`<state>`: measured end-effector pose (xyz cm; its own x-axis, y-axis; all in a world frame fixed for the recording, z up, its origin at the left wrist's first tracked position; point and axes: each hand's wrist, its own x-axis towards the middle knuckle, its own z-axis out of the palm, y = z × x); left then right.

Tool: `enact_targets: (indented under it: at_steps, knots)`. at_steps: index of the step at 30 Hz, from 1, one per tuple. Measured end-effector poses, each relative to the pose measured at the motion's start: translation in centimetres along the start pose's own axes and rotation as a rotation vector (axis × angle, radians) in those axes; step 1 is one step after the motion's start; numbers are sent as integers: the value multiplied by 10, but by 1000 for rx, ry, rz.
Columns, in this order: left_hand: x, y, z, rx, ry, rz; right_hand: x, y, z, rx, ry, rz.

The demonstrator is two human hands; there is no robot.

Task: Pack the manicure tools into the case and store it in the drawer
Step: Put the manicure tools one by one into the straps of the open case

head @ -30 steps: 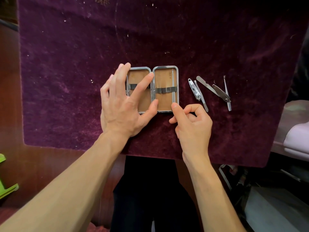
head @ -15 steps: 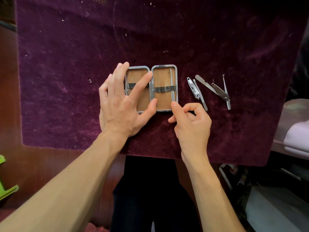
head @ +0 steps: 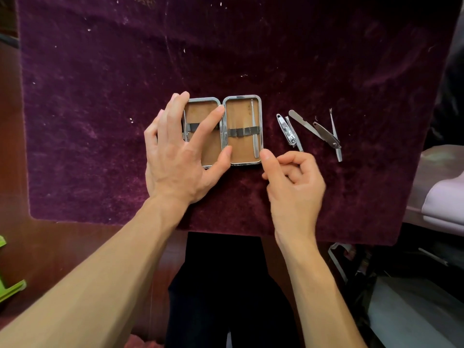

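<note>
A metal-framed manicure case (head: 242, 106) lies open flat on the purple velvet cloth, tan inside, with an elastic band across each half. One slim steel tool (head: 254, 129) sits under the band in the right half. My left hand (head: 179, 156) rests spread over the left half, fingers straight, index finger and thumb along the hinge. My right hand (head: 292, 183) hovers just right of the case's near corner, fingers loosely curled and holding nothing. Loose to the right lie a nail clipper (head: 286, 129), a nail file (head: 303, 123), a folding tool (head: 326, 135) and a thin pusher (head: 335, 136).
The velvet cloth (head: 100, 109) covers a dark wooden table; its near edge hangs right in front of me. A green object (head: 10, 285) sits at the far left. Pale cushions (head: 444, 194) and clutter lie to the right beyond the cloth.
My right hand has drawn back slightly from the case's near right corner and its fingers have loosened. My left hand stays on the left half of the case.
</note>
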<state>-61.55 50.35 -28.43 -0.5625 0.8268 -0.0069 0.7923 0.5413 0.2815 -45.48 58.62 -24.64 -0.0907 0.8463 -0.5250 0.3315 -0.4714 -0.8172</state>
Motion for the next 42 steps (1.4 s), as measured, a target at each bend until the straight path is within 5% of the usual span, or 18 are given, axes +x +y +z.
enact_targets:
  at_steps: [4, 9, 25, 33, 42]
  knots:
    - [0, 0, -1, -7, -2, -9, 4, -4, -33, -182, 170, -197]
    - [0, 0, -1, -17, -1, -5, 20, -4, -42, -403, 146, -279]
    - [-1, 0, -1, -26, -3, -5, 24, -3, -56, -405, 33, -217]
    - [-2, -2, 3, -30, 4, -10, 47, -28, -49, -545, 176, -343]
    - [-1, -1, 1, -47, 9, -14, 58, -40, -39, -693, -15, -450]
